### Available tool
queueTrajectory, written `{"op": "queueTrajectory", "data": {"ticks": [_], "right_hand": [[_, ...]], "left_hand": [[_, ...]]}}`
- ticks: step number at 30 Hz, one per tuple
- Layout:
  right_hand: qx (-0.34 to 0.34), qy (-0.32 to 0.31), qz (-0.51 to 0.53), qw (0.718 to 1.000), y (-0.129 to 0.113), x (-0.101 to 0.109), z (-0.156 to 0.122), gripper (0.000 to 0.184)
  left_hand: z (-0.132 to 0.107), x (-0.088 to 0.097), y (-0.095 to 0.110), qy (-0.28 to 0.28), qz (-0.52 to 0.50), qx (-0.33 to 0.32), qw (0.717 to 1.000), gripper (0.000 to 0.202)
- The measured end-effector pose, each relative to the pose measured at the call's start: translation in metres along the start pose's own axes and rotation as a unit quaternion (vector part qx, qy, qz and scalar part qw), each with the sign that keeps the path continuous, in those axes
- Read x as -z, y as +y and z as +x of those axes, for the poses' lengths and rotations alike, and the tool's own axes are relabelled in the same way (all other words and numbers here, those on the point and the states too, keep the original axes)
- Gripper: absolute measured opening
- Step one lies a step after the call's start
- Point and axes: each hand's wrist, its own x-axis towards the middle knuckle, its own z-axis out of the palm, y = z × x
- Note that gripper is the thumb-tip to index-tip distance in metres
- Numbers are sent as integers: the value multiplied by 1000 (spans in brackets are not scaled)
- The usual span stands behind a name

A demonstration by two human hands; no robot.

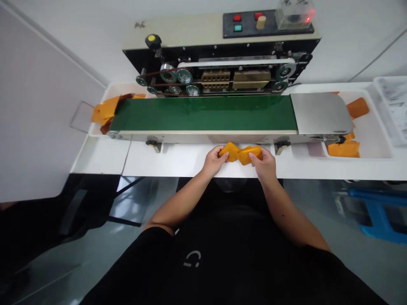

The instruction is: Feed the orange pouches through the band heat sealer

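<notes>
My left hand [215, 162] grips an orange pouch [231, 151] between thumb and fingers, just in front of the conveyor. In my right hand [265, 164] is a second orange piece [248, 156], the thumb lying across its front. The two orange parts meet in the middle; whether they are separate pouches or one twisted pouch, I cannot tell. Both hands are over the white table [187, 163], below the green conveyor belt [203, 113] of a band sealing machine [190, 38].
Orange pouches [106, 111] pile up at the belt's left end, over a white bin. A white bin [378, 140] with more orange pouches stands at the right, beside another white tray [378, 91]. Knobbed brackets [281, 146] jut below the conveyor. A blue stool [378, 212] is at lower right.
</notes>
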Motion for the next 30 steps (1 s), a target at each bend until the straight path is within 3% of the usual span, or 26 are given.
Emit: {"op": "queueTrajectory", "data": {"ticks": [9, 14, 19, 23, 30], "right_hand": [[-21, 24, -49, 998, -4, 12, 2, 46], [1, 42, -64, 997, -3, 16, 2, 43], [-18, 18, -17, 1000, -6, 15, -3, 37], [-10, -12, 40, 999, -20, 9, -14, 35], [-32, -35, 130, 990, -54, 3, -29, 36]], "left_hand": [[-14, 1, 12, 57, 13, 4, 998, 39], [-18, 1, 11, 79, 11, -8, 997, 42], [-18, 0, 9, 19, -1, -7, 1000, 49], [-21, -11, 16, -34, -16, -25, 999, 53], [-26, -30, 41, -55, -128, 84, 987, 70]]}}
